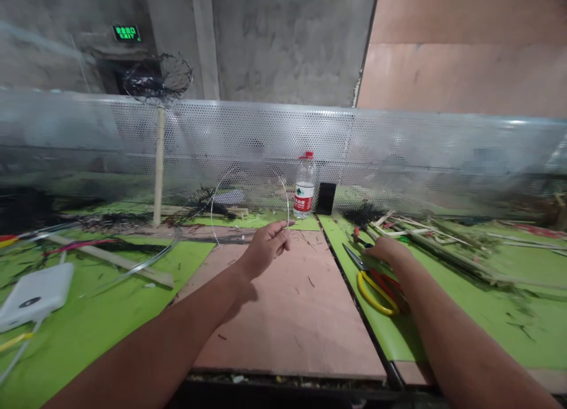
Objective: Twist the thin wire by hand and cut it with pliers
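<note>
L hand (269, 247) holds wire loop (212, 208) upright; R hand (390, 249) nr scissors (364, 276)

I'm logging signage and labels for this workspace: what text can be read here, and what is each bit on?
"EXIT": in green on the dark sign at upper left; the characters above it are too blurred to quote surely.
Characters and small lettering on the red-and-white label of the plastic bottle: too small and blurred to quote surely.
No other text is readable.
</note>
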Tool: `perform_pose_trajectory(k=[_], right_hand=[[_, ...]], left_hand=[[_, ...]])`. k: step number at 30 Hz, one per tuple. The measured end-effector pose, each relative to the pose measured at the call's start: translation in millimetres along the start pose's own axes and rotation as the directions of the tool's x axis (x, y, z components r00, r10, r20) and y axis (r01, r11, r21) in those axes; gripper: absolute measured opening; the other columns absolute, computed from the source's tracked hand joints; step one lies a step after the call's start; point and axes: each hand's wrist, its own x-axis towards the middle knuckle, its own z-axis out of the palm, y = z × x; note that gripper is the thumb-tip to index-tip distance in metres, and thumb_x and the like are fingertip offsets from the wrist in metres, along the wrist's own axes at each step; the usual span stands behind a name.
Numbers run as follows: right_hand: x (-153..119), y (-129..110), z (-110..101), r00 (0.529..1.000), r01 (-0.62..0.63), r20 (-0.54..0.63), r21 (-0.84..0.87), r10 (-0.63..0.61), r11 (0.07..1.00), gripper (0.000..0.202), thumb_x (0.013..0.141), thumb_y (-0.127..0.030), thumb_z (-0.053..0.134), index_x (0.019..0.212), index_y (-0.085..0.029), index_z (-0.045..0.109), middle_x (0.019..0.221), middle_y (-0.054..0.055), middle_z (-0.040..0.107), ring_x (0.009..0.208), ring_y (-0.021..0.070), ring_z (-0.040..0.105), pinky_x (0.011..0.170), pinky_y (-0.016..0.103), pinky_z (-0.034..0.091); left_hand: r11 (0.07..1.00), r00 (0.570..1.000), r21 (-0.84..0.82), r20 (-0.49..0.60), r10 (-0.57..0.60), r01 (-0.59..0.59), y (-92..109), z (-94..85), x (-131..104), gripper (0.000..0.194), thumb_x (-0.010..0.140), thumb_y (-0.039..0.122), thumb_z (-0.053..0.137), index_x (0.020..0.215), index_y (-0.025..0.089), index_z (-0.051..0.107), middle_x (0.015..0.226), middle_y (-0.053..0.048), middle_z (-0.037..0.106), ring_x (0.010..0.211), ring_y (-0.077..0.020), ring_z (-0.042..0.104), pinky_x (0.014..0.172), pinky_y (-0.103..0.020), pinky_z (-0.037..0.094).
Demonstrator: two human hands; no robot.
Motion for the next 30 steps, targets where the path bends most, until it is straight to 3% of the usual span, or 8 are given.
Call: perform_pose_trajectory(k=[3,5,10,13,17,23,27,30], right_hand=[[-5.8,-19.1,-13.0,0.997,0.049,-0.068,0.051,-0.046,0.997,0.04,0.071,-0.05,0.056,0.072,-0.012,0.066,0.087,0.018,0.063,0.087,0.028,0.057,0.069,0.034,0.041],[-15.0,-38.6,-16.5,0.982,0.157,-0.148,0.297,-0.117,0.942,0.043,0.078,-0.051,0.047,0.08,-0.013,0.066,0.085,0.013,0.062,0.081,0.0218,0.056,0.067,0.03,0.04],[-55.4,-91.0,-3.2,0.857,0.19,0.022,0.915,-0.515,0.355,0.049,0.078,-0.052,0.051,0.109,-0.015,0.058,0.063,-0.002,0.051,0.051,0.0091,0.042,0.049,0.022,0.035],[-75.8,-109.4,0.1,0.79,0.132,-0.004,0.978,-0.613,0.163,0.038,0.075,-0.047,0.058,0.091,-0.013,0.063,0.056,-0.005,0.047,0.047,0.0067,0.039,0.047,0.021,0.033],[-82.8,-113.9,-3.4,0.791,0.084,0.0,0.991,-0.612,0.108,0.033,0.074,-0.043,0.062,0.061,-0.013,0.057,0.051,-0.002,0.051,0.045,0.0067,0.044,0.048,0.021,0.034],[-69.9,-104.3,-0.6,0.871,-0.016,-0.057,0.99,-0.488,-0.143,0.026,0.074,-0.04,0.065,0.072,-0.015,0.058,0.059,-0.001,0.057,0.046,0.0082,0.049,0.047,0.022,0.039],[-66.7,-100.9,-2.4,0.883,-0.109,-0.03,0.958,-0.469,-0.267,0.023,0.074,-0.036,0.066,0.073,-0.015,0.057,0.056,-0.003,0.054,0.044,0.0072,0.046,0.046,0.021,0.038],[-65.2,-98.3,-5.1,0.879,-0.126,-0.048,0.936,-0.475,-0.328,0.021,0.075,-0.033,0.066,0.071,-0.015,0.056,0.053,-0.004,0.051,0.043,0.0061,0.043,0.045,0.02,0.036]], left_hand=[[0.998,1.0,0.067,0.004,-0.001,0.001,-1.7,0.6,0.7,0.039,0.084,0.035,0.048,0.115,0.013,0.052,0.063,0.001,0.052,0.043,-0.004,0.031,0.042,-0.019,0.023],[0.986,0.999,0.168,0.033,-0.007,0.001,-1.9,1.7,0.8,0.031,0.084,0.037,0.046,0.1,0.012,0.059,0.061,0.001,0.052,0.043,-0.0046,0.032,0.043,-0.02,0.024],[0.892,0.985,0.443,0.175,0.007,-0.086,2.2,7.4,-3.0,0.027,0.08,0.034,0.051,0.064,0.016,0.061,0.057,-0.002,0.056,0.05,-0.0093,0.045,0.051,-0.022,0.034],[0.879,0.961,0.463,0.275,-0.02,-0.114,3.0,11.2,-5.9,0.023,0.078,0.031,0.053,0.062,0.016,0.062,0.054,-0.001,0.057,0.049,-0.0098,0.046,0.053,-0.022,0.035],[0.832,0.928,0.521,0.373,-0.02,-0.192,-1.7,10.6,-5.7,0.019,0.078,0.027,0.053,0.067,0.017,0.065,0.059,0.0,0.06,0.054,-0.0108,0.05,0.057,-0.021,0.036],[0.452,0.92,0.804,0.368,0.133,-0.386,-9.2,-8.1,1.5,0.028,0.088,0.034,0.043,0.092,0.02,0.067,0.088,-0.006,0.068,0.076,-0.0162,0.057,0.07,-0.026,0.037],[0.181,0.84,0.835,0.462,0.284,-0.52,-11.5,-27.5,8.9,0.03,0.089,0.037,0.042,0.094,0.019,0.066,0.079,-0.006,0.065,0.078,-0.0172,0.057,0.075,-0.03,0.037],[0.107,0.771,0.807,0.501,0.394,-0.58,-13.0,-43.0,14.1,0.028,0.089,0.035,0.044,0.086,0.017,0.065,0.072,-0.005,0.063,0.073,-0.0157,0.056,0.071,-0.028,0.039]])
